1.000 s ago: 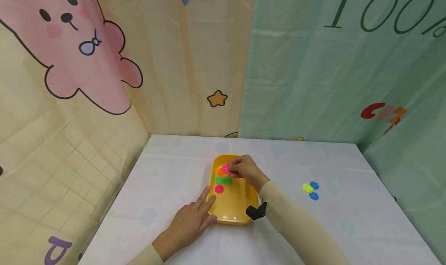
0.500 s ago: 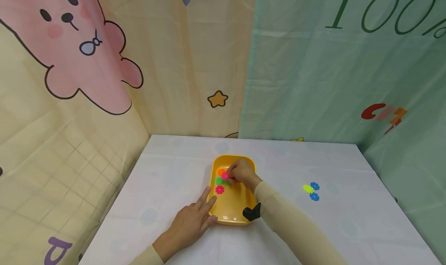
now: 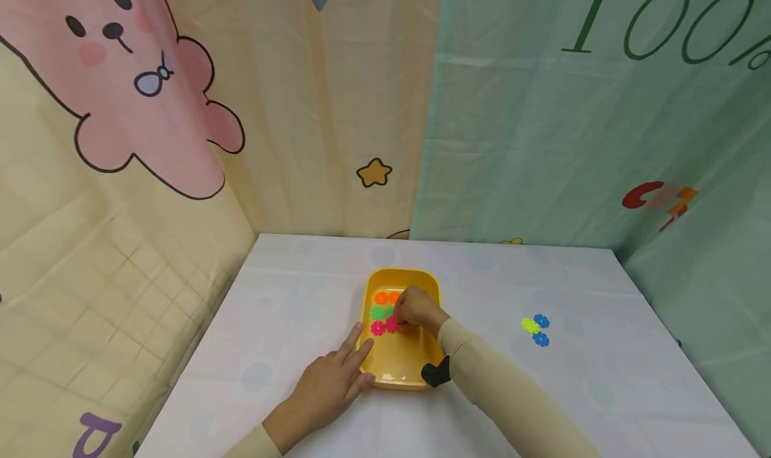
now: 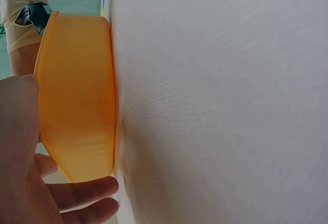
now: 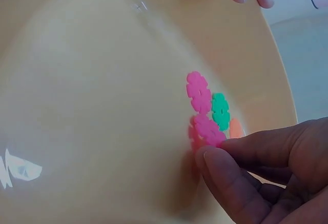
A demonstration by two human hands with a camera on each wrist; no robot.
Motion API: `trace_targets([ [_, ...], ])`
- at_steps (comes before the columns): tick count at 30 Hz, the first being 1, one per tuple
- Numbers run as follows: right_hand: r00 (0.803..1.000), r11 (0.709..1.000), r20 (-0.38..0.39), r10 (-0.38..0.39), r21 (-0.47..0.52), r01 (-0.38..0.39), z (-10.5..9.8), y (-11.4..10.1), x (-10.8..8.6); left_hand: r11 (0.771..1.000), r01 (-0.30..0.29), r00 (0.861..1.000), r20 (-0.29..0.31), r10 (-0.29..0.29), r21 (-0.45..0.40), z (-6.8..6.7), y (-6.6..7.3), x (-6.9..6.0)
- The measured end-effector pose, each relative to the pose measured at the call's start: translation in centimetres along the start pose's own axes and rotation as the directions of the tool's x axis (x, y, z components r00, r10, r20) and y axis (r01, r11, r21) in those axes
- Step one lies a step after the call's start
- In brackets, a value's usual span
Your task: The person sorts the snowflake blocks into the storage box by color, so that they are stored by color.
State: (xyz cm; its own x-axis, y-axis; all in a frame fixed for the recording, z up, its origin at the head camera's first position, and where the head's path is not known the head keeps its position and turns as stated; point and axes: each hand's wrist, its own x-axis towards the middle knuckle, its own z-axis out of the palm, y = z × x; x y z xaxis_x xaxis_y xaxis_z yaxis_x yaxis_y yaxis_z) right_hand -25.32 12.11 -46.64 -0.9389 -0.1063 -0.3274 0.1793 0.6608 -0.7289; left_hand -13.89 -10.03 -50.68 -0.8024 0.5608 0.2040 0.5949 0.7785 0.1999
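Orange, green and pink flower-shaped discs (image 3: 378, 313) lie in a yellow plastic tray (image 3: 394, 361). There the right hand (image 3: 419, 309) pinches a second pink disc (image 5: 207, 129); the spread left hand (image 3: 328, 383) touches the tray.

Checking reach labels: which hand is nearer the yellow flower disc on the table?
Right. The right hand is over the tray, left of the yellow flower disc; the left hand is farther left, at the tray's left side.
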Motion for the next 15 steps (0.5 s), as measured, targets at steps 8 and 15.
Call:
trace_targets([
  [8, 0.999, 0.999, -0.006, 0.04, -0.037, -0.04, 0.17, -0.06, 0.15, 1.0, -0.008, 1.0, -0.001, 0.008, 0.009, -0.13, 0.01, -0.03],
  [15, 0.999, 0.993, -0.017, 0.031, -0.114, -0.033, 0.22, 0.0, 0.27, 1.0, -0.001, 1.0, 0.001, 0.001, 0.011, -0.13, 0.07, -0.08],
])
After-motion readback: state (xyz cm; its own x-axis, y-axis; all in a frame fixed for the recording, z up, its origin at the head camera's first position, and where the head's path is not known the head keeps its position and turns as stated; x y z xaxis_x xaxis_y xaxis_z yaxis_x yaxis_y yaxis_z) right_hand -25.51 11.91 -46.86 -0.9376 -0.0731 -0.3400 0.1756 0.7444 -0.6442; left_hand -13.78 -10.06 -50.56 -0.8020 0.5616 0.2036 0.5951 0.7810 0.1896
